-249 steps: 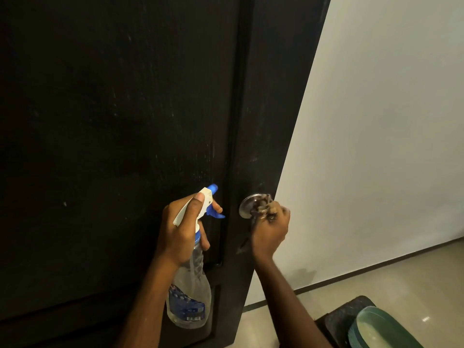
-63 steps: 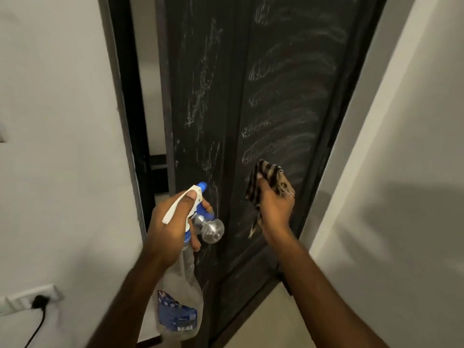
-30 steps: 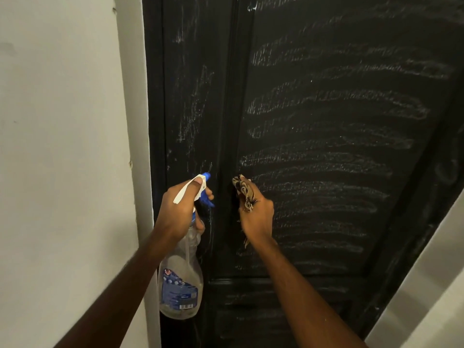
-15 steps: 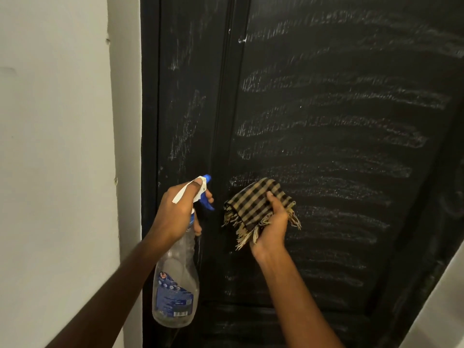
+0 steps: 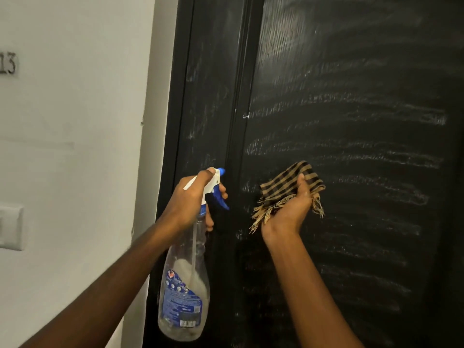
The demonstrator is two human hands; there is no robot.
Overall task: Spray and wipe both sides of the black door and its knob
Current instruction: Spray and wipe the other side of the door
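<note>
The black door [image 5: 351, 96] fills the right of the view, covered in pale horizontal wipe streaks. My left hand [image 5: 190, 199] grips the neck of a clear spray bottle [image 5: 184, 292] with a blue label and a white and blue trigger head, nozzle close to the door's left stile. My right hand [image 5: 288, 209] holds a brown and black checked cloth [image 5: 288, 184] with a frayed fringe, spread against the door panel. The knob is out of view.
A white wall [image 5: 75, 146] runs along the left, next to the black door frame [image 5: 173, 121]. On it are a small number plate [image 5: 7, 64] and a white switch plate [image 5: 10, 228] at the left edge.
The view has shifted up the door. My right hand with the cloth has moved a little to the right across the panel. The left hand keeps the bottle near the stile.
</note>
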